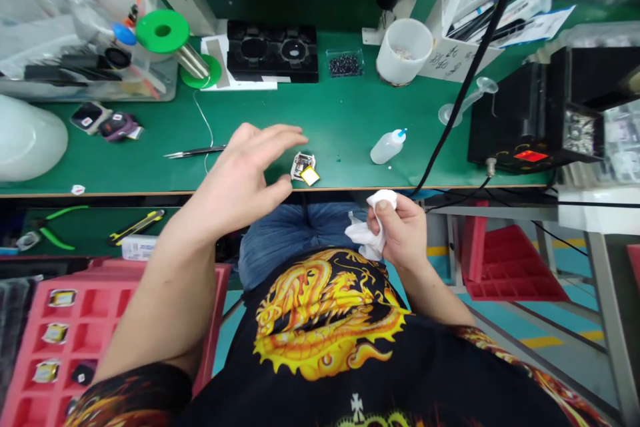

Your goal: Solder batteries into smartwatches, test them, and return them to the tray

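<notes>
My left hand (250, 170) hovers at the bench's front edge, fingers apart and nothing in them. Just right of its fingertips lies a small opened watch-like device (303, 165), with a white square piece edged in yellow (310, 176) resting against it. Part of the tweezers (193, 153) is hidden behind my left hand. Below the bench edge, my right hand (403, 230) pinches a crumpled white tissue (367, 233) between thumb and fingers. A squeeze bottle (387, 148) with a blue tip lies on the green mat (345, 120), beyond my right hand.
A solder spool (183, 47), black tray (273, 53), box of tiny screws (345, 64) and white cup (404, 52) line the back. A black cable (463, 90) crosses before the black station (520, 123). Watches (107, 121) lie left; a red compartment tray (95, 333) sits lower left.
</notes>
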